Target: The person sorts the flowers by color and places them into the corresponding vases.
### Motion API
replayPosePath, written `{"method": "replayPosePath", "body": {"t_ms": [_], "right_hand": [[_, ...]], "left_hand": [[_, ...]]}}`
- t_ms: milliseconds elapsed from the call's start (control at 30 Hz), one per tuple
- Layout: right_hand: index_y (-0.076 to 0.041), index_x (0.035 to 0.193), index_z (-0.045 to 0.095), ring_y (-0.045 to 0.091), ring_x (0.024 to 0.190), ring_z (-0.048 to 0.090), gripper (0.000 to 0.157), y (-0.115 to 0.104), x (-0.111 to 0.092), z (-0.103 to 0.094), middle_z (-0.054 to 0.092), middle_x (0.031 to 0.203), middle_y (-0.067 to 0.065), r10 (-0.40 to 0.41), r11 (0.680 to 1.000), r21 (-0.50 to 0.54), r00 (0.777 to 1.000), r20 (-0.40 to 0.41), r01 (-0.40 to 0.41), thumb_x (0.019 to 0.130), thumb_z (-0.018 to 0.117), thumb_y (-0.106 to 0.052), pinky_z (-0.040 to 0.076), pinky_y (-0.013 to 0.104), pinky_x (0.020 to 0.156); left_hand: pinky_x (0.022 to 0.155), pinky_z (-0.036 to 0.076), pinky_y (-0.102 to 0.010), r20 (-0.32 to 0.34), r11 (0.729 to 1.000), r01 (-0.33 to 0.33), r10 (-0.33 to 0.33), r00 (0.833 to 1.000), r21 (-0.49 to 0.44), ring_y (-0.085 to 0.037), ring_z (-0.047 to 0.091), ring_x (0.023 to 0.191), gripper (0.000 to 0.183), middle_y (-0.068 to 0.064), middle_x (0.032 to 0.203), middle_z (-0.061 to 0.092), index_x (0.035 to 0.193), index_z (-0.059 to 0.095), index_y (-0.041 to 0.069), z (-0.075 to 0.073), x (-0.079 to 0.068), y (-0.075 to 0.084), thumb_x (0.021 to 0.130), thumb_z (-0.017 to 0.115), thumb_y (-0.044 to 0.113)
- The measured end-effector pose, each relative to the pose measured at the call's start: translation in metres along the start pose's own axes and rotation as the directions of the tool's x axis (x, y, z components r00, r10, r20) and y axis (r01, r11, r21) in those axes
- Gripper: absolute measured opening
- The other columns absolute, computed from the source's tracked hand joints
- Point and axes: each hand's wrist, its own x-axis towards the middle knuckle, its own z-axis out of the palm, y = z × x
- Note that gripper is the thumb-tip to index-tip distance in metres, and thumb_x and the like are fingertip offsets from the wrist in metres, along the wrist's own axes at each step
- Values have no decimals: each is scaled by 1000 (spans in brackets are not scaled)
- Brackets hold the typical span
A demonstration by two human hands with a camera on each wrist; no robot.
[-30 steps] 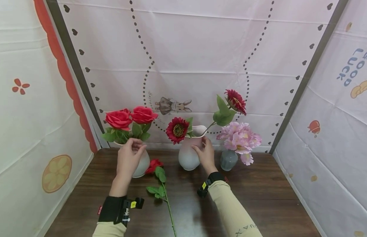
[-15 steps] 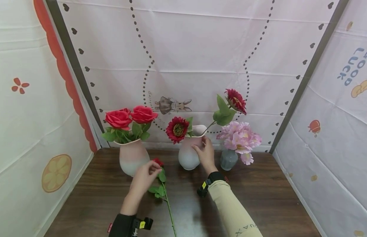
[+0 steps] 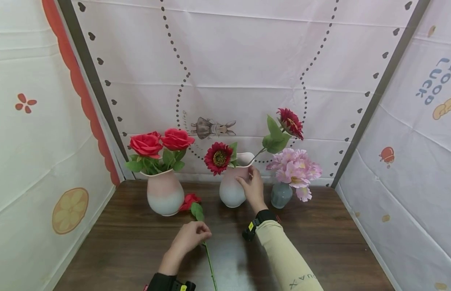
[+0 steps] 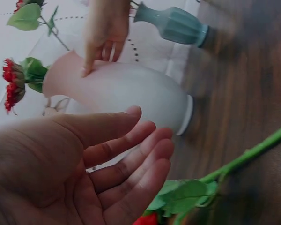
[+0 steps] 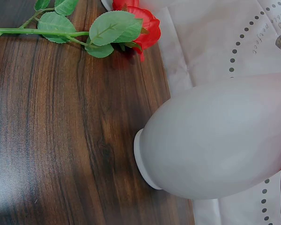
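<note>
My left hand (image 3: 190, 237) hovers over the green stem of a red rose (image 3: 189, 201) lying on the table. In the left wrist view, this hand (image 4: 79, 164) has loosely bent fingers with nothing between them, and the stem (image 4: 253, 152) lies apart from it. My right hand (image 3: 253, 190) holds the upper side of the middle pink-and-white vase (image 3: 231, 192), thumb in front and fingers at the side. That vase stands upright with two dark red daisy-like flowers, one leaning left (image 3: 219, 158) and one rising right (image 3: 291, 122).
A similar vase (image 3: 164, 194) with two red roses (image 3: 146, 144) stands at the left. On the right is a small blue-grey vase (image 3: 281, 196) with pink blossoms (image 3: 295, 167). Printed cloth (image 3: 247, 52) walls the wooden table (image 3: 320, 246) at the back and sides.
My left hand has come away from the left vase, moving down and right to above the loose rose's stem. The right hand stays at the middle vase.
</note>
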Motion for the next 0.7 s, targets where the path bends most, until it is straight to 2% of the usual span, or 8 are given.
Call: {"method": "replayPosePath", "body": {"t_ms": [133,300,400,533,700], "right_hand": [[3,140,47,36,136,49,64,1,0,0,53,141,24,-9,1000,-4,1000,-1,9,88,77,-20,45,47,116],[3,141,46,37,136,49,65,0,0,0,52,142,24,-8,1000,0,1000,2,8,88,76,-20,44,47,117],[2,142,46,36,137,48,66,0,0,0,52,143,24,2,1000,1,1000,7,-2,89,76,-21,43,47,117],[2,142,46,36,137,48,66,-1,0,0,52,143,23,6,1000,-3,1000,9,-6,88,77,-22,44,46,117],[3,141,46,37,136,49,64,-1,-1,0,52,142,24,-5,1000,14,1000,3,5,89,76,-19,45,48,116]], "left_hand": [[55,46,-25,26,997,55,-56,998,49,-11,56,64,15,1,72,65,85,72,11,6,-1,-6,93,69,23],[48,40,-23,31,980,133,-139,990,145,-11,50,52,32,0,58,62,68,70,6,17,-2,-19,92,70,27],[46,38,-23,3,955,206,-212,977,211,-12,50,48,40,1,53,61,58,66,9,25,-1,-24,91,71,32],[46,39,-25,-54,915,288,-285,957,281,-16,51,50,46,1,52,55,53,60,13,35,0,-25,86,75,41],[45,43,-28,-133,880,314,-285,949,355,-19,55,51,51,-3,53,53,53,56,13,46,3,-22,81,78,50]]}}
